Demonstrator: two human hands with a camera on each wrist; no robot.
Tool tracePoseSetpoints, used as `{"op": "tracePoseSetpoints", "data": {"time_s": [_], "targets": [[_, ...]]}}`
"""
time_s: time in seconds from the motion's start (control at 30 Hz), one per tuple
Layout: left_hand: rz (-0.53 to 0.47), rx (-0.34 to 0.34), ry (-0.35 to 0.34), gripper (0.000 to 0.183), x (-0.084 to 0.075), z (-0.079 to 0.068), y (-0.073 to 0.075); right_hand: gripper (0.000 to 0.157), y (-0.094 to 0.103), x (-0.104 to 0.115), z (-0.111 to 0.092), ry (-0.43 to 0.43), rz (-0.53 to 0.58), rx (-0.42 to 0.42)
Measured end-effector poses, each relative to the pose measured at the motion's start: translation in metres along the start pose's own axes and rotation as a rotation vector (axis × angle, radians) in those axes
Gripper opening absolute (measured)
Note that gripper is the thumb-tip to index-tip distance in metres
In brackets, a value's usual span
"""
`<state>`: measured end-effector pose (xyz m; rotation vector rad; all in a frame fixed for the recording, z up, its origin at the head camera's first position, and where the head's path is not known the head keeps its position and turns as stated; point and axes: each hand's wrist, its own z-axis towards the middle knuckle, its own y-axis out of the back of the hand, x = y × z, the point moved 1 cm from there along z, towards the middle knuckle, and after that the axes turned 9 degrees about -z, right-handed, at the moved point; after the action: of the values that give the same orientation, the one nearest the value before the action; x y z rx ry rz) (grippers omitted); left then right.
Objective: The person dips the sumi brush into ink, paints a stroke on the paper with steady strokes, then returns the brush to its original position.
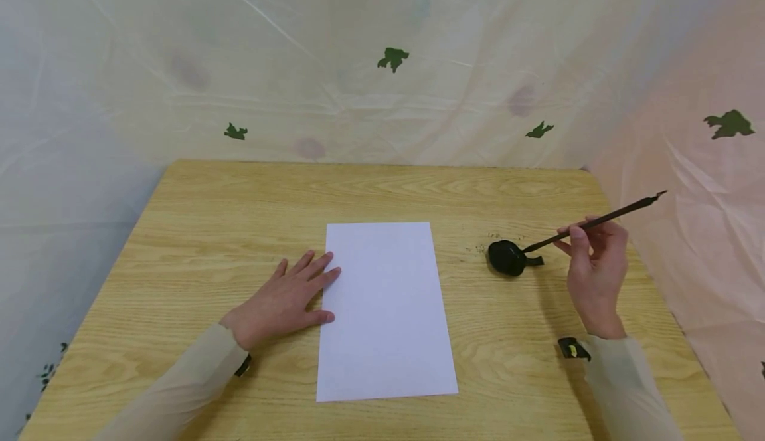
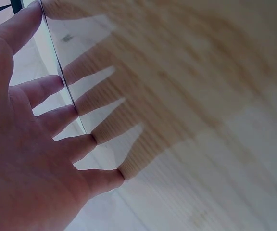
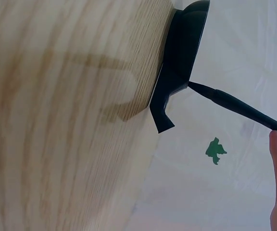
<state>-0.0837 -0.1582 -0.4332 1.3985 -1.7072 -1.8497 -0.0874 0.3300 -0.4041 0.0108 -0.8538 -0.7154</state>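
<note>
The sheet (image 1: 387, 321) is smooth matt paper, the dish (image 1: 505, 259) smooth, the tabletop (image 1: 209, 228) glossy wood grain.

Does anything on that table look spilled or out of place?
Only the small dark specks on the wood-grain table beside the black dish: they stand out against the pale surface. Whether they're ink splashes or old marks, I can't tell. The white paper looks unmarked.

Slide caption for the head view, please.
Right hand holds a slender dark brush, tip at a round black dish; left hand touches a rectangular white paper sheet.
</note>
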Motion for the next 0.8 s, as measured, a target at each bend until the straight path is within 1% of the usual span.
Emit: {"op": "tracePoseSetpoints", "data": {"time_s": [0.17,0.53,0.8], "targets": [[-0.001,-0.008,-0.004,0.078,-0.0001,-0.0003,-0.0001,0.032,0.0009,-0.0008,0.0003,-0.009,-0.011,-0.007],[-0.01,-0.009,-0.006,0.077,0.0004,-0.0003,-0.0006,0.03,0.0032,-0.0003,0.001,-0.008,0.008,-0.016],[-0.011,-0.009,-0.015,0.077,0.0008,0.0,-0.0005,0.031,0.0063,0.0002,0.002,-0.008,-0.009,-0.029]]}}
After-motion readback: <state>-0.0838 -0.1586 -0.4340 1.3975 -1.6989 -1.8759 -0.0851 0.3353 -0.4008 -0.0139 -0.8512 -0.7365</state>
